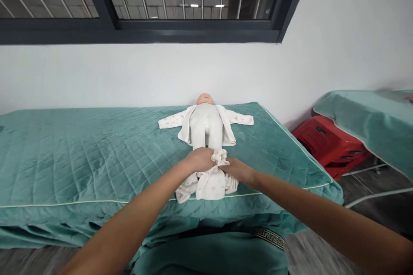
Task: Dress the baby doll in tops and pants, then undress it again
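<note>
A baby doll (206, 120) lies on its back on the green quilted bed cover, its head toward the wall and its legs toward me. Its arms are spread inside a white patterned baby jacket (240, 117), which hangs open at the front. At the doll's feet my left hand (201, 160) and my right hand (240, 171) are both closed on a bunched white patterned baby garment (211, 184). One gathered end of the cloth sticks up between my hands. The rest drapes at the bed's near edge. The doll's feet are hidden behind my hands and the cloth.
The green bed (80, 159) reaches far to the left, against a white wall (142, 75) under a dark-framed window (193, 30). Red stacked plastic stools (329, 142) stand on the floor to the right, beside another green-covered bed (371, 116). Part of a hand shows at the far right edge.
</note>
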Tool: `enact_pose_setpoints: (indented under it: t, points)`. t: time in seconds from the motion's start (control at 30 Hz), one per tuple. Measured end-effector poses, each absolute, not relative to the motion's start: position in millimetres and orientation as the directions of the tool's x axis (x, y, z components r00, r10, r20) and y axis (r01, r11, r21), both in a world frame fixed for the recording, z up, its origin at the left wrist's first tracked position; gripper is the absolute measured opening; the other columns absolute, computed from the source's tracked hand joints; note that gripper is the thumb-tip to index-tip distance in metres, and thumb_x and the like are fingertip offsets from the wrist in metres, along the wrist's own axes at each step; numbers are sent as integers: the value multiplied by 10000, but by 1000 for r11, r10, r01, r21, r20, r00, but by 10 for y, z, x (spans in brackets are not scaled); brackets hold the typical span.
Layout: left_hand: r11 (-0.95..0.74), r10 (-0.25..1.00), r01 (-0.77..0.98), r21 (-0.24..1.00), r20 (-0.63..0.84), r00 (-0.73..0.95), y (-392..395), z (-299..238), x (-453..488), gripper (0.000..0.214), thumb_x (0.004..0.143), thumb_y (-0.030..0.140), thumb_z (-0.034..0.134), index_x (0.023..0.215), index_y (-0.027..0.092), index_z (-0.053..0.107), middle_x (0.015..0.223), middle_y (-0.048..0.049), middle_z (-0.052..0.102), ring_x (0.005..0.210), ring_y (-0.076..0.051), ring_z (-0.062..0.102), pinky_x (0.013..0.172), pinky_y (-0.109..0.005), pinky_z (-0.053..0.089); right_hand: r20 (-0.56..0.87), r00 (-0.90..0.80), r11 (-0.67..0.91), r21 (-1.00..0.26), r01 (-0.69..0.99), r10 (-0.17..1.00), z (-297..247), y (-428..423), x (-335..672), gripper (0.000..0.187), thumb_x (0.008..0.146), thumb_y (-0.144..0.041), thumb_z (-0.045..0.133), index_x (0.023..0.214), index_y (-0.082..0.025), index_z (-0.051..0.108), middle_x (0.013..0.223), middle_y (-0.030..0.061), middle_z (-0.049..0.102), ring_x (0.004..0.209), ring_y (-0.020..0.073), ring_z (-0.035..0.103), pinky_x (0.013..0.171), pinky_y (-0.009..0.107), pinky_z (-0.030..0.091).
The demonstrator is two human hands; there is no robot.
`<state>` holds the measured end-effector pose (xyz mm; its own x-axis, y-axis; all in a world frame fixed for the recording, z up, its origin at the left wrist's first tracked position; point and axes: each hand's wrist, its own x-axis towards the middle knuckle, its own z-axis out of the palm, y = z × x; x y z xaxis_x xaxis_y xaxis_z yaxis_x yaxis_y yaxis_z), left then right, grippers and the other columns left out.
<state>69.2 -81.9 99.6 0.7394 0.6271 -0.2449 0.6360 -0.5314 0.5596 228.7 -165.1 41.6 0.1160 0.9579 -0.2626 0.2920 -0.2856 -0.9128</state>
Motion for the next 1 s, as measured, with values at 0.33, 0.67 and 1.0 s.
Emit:
enact_pose_setpoints:
  t: [0.33,0.67,1.0]
  points:
    - [-89,519,437,895,-333,788,-721,1003,392,451,713,447,781,1102,223,746,1110,-71,762,1043,-297,677,822,-326,513,-136,227,-156,-985,75,964,79,-1797,2276,364,800,-532,634,991,-224,673,948,42,727,916,257,642,825,378,522]
    - [270,577,221,937,-342,742,-577,1037,394,469,729,420,817,1128,216,679,1099,-71,725,1015,-258,674,827,-332,521,4,358,20,-999,-42,934,60,-1456,2329,275,791,-477,672,869,-225,594,855,12,648,794,206,562,718,313,460]
    - [-273,828,312,910,57,557,-337,1038,675,114,821,291,609,884,196,601,928,-10,659,912,-200,600,824,-289,436,182,430,56,-955,290,884,105,-1031,2482,216,846,-436,569,841,-220,570,802,-8,597,794,198,531,757,310,441]
